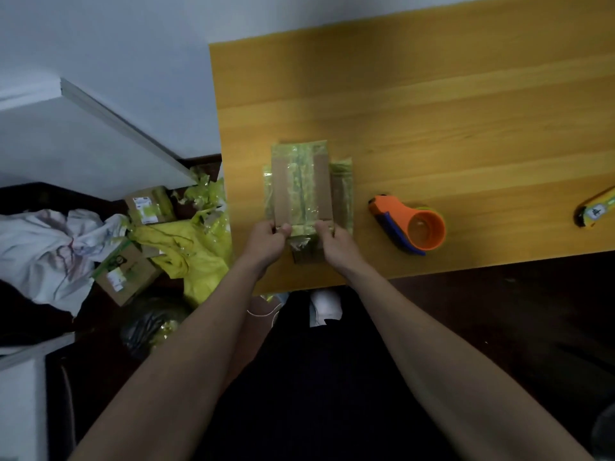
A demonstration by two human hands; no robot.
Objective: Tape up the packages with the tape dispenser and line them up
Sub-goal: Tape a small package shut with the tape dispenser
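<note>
A cardboard package with yellow-green tape down its middle lies near the left front of the wooden table. Another taped package sits partly under it, showing at its right side. My left hand grips the top package's near left corner, thumb on top. My right hand grips its near right corner. Between the hands the tape folds over the near end. The orange and blue tape dispenser lies on the table right of the package, untouched.
A yellow tool lies at the table's right edge. On the floor to the left are two cardboard boxes, crumpled yellow-green tape and a white cloth. A white shelf edge juts beside the table.
</note>
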